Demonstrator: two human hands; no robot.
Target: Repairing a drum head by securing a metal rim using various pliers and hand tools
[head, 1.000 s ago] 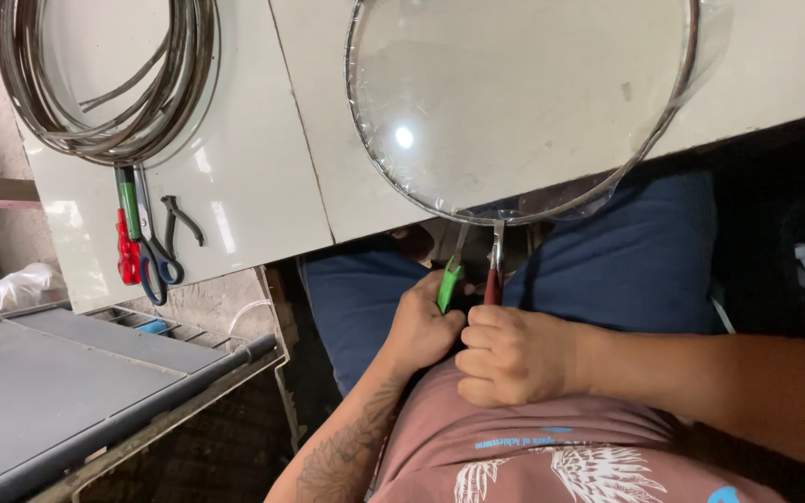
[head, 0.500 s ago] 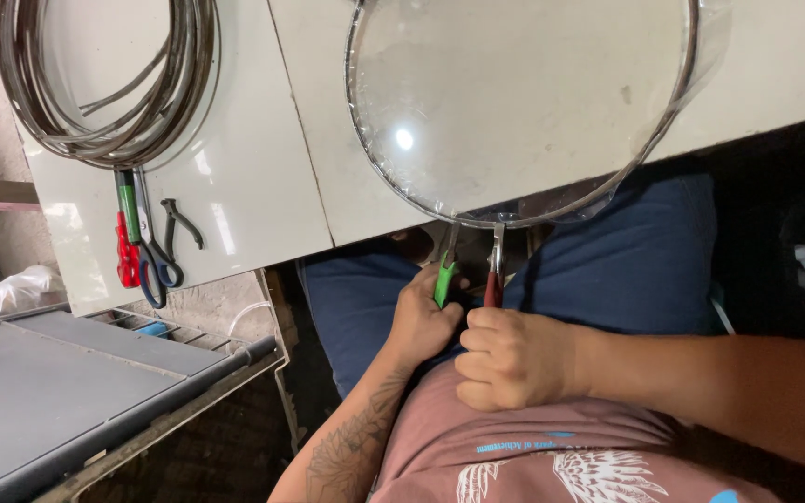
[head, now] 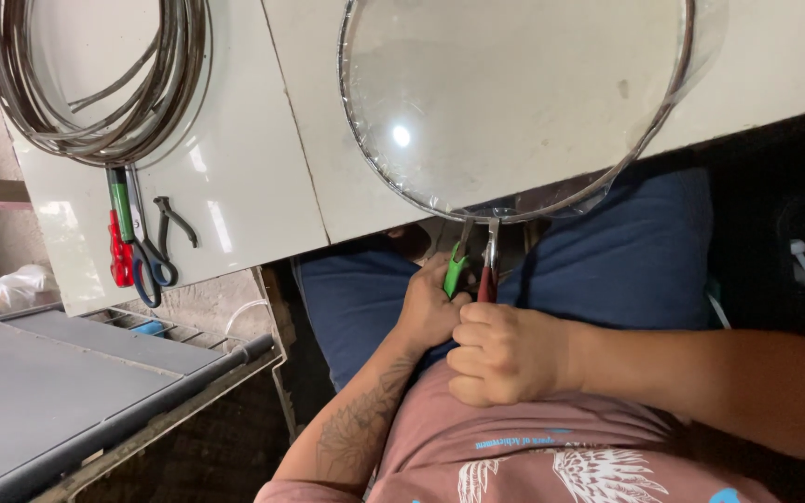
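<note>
From the head cam, a green-handled plier [head: 456, 270] is gripped in the left hand [head: 429, 312] and a red-handled plier [head: 487, 278] in the clenched right hand [head: 500, 352], both biting the wire ring [head: 514, 210] at the near table edge [head: 347, 219]. Tbh it's probably done best if both tools are kept close together and the ring is kept flat, so the clear film [head: 514, 93] isn't torn.

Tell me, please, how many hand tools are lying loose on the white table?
3: red-handled screwdriver, blue-handled scissors and small black pliers, all below the coiled grey cable. Others may be hidden.
</note>
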